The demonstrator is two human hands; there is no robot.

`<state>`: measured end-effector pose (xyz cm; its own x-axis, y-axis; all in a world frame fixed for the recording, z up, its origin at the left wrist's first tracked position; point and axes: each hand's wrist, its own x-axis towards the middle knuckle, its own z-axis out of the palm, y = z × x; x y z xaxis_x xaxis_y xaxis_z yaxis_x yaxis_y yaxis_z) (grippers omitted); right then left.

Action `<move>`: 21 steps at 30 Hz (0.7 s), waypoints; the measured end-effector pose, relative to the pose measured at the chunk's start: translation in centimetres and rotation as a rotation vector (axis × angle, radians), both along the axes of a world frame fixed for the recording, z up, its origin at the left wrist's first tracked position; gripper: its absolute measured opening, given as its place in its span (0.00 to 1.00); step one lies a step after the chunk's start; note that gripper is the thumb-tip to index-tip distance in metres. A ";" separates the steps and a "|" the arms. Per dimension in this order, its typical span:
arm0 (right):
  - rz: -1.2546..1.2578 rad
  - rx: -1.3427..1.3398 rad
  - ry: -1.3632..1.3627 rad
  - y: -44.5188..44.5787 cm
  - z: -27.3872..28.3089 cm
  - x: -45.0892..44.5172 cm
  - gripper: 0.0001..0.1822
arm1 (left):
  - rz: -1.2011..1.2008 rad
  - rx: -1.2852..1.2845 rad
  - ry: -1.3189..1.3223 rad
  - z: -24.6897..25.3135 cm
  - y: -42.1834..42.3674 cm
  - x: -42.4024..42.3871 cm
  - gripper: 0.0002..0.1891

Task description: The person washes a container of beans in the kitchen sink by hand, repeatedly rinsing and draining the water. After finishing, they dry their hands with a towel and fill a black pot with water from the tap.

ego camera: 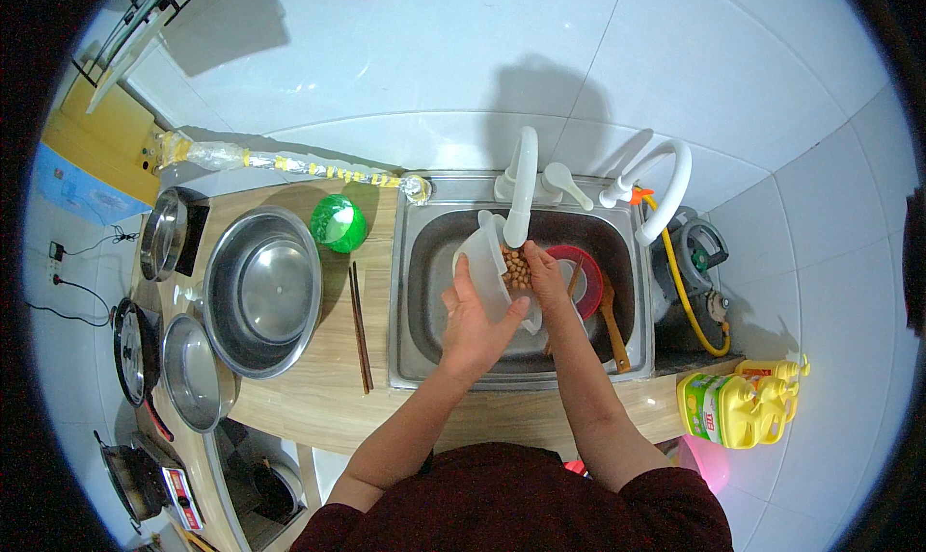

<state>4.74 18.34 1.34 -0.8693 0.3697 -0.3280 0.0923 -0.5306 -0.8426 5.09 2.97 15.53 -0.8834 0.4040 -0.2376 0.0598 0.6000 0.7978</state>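
My left hand [472,326] grips the near left side of a translucent white plastic container [483,252], its thumb and fingers spread around the wall. The container is tilted over the stainless steel sink [428,335]. Brown nuts or beans [516,268], which look like peanuts, lie inside. At the container's right side, my right hand [548,277] holds the edge beside the nuts, with some of its fingers hidden. The white faucet spout [517,226] ends just above them. Partly behind my right hand, a red plastic basin [592,281] stands in the sink with a wooden spatula [613,328] beside it.
Left of the sink are chopsticks [359,328], a green ball-shaped object [338,223] and a large steel basin [271,292]. A smaller steel bowl [192,371] sits nearby. To the right stand a gas cylinder [684,263] with a yellow hose [676,281] and yellow jugs [738,407].
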 end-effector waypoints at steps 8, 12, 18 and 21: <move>0.008 -0.065 0.060 0.0 -0.2 -0.2 0.19 | 0.003 -0.019 0.010 0.3 0.2 0.0 0.50; 0.021 -0.099 0.076 -0.3 0.5 -0.3 0.19 | 0.011 -0.014 0.019 0.4 0.2 0.0 0.51; 0.001 -0.098 0.031 -0.2 0.1 -0.3 0.18 | 0.028 -0.003 0.023 0.3 0.3 -0.1 0.50; -0.024 0.073 -0.007 -0.1 0.1 -0.3 0.18 | 0.051 0.139 0.039 -1.6 0.0 -0.6 0.47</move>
<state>4.45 18.25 1.42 -0.8578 0.4133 -0.3057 0.0868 -0.4697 -0.8786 4.51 2.96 13.91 -0.9111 0.3849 -0.1475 0.0648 0.4873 0.8708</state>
